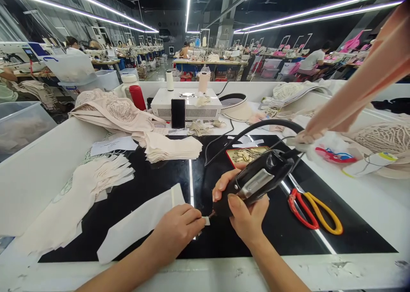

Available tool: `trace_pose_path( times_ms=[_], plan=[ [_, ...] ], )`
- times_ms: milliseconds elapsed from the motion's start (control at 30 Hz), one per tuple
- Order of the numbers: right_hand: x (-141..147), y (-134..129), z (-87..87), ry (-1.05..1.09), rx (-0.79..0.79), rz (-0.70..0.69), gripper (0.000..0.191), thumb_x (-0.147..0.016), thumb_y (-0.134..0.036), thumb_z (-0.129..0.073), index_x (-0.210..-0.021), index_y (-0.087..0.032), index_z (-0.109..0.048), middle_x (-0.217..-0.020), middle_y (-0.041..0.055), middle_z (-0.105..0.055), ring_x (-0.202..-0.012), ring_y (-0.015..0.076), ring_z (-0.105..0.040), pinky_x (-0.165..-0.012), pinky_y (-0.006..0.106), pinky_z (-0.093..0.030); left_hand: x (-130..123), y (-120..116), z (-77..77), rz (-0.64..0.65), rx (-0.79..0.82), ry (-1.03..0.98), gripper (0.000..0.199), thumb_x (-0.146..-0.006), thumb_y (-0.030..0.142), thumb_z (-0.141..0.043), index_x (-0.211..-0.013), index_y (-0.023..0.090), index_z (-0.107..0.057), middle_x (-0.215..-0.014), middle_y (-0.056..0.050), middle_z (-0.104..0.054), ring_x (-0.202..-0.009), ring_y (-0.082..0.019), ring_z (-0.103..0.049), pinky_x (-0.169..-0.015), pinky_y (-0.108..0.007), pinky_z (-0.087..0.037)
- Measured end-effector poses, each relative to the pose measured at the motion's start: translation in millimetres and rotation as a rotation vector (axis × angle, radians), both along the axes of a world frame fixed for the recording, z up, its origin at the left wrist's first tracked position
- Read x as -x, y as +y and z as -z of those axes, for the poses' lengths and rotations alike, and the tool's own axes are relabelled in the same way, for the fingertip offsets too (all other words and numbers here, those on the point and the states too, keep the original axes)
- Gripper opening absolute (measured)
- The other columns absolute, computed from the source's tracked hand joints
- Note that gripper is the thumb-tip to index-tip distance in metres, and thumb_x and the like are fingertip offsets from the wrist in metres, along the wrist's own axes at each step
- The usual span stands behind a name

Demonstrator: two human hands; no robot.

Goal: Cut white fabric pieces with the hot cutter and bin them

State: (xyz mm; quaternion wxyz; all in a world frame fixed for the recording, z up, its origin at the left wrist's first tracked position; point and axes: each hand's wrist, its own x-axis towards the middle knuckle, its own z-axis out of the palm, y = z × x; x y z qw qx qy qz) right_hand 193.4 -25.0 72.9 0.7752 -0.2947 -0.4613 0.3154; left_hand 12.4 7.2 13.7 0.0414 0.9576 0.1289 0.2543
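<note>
My left hand (pixel 181 226) pinches a small white fabric tab (pixel 206 220), whose end sticks out past the fingertips. Wrapped around a black corded handheld power tool (pixel 256 183), my right hand (pixel 248 215) points its thin metal tip at the tab. Whether tip and tab touch, I cannot tell. Beside my left hand a long white fabric piece (pixel 141 221), with a cream band at its upper end, lies on the black work mat (pixel 160 176). The tool's thick black cable (pixel 265 123) arches up and right to a hanging peach fabric strip (pixel 355 78).
Red-and-yellow-handled scissors (pixel 315 211) lie at right. A tray of small metal-and-cream parts (pixel 248 155) sits behind the tool. Fabric stacks (pixel 77 194) and folded pieces (pixel 173 147) lie left and back. A phone (pixel 178 113) leans on a vented white box (pixel 160 102). Other people work in the distance.
</note>
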Motion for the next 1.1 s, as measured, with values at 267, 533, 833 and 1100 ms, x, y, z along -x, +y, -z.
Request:
trace_pose_path(
  times_ms=[267, 533, 833, 1100],
  plan=[
    [2, 0, -0.4, -0.021, 0.002, 0.023, 0.042, -0.09, -0.035, -0.08, -0.125, -0.029, -0.058, -0.084, -0.0034, -0.067, -0.06, 0.0123, -0.064, -0.052, 0.027, -0.055, 1, 0, -0.3, -0.014, 0.02, -0.006, 0.018, -0.108, 0.009, -0.047, -0.11, 0.015, -0.064, -0.091, -0.004, -0.068, -0.083, -0.02, -0.065, -0.074, -0.032, -0.057],
    [4, 1, -2.7, -0.027, 0.01, 0.035, 0.037, -0.092, -0.032, -0.078, -0.124, -0.03, -0.058, -0.083, -0.0042, -0.067, -0.058, 0.0114, -0.063, -0.051, 0.026, -0.054, 0, -1, 2.4, -0.017, 0.035, -0.019, 0.015, -0.109, 0.012, -0.049, -0.109, 0.015, -0.064, -0.091, -0.003, -0.068, -0.082, -0.019, -0.064, -0.073, -0.032, -0.056],
    [2, -10, -3.3, -0.021, 0.014, 0.015, 0.041, -0.09, -0.039, -0.079, -0.123, -0.03, -0.057, -0.082, -0.0035, -0.066, -0.059, 0.0131, -0.064, -0.05, 0.027, -0.055, -1, 0, 2.9, -0.021, 0.034, -0.045, 0.019, -0.11, 0.014, -0.048, -0.113, 0.016, -0.066, -0.091, -0.003, -0.069, -0.081, -0.019, -0.064, -0.072, -0.031, -0.056],
    [3, -11, 0.0, -0.027, 0.035, 0.02, 0.037, -0.092, -0.035, -0.078, -0.123, -0.029, -0.057, -0.083, -0.0036, -0.067, -0.059, 0.0129, -0.065, -0.053, 0.029, -0.057, -3, 0, 2.4, -0.036, 0.046, -0.066, 0.018, -0.11, 0.016, -0.05, -0.108, 0.017, -0.068, -0.088, -0.003, -0.068, -0.078, -0.018, -0.062, -0.07, -0.031, -0.054]
  ],
)
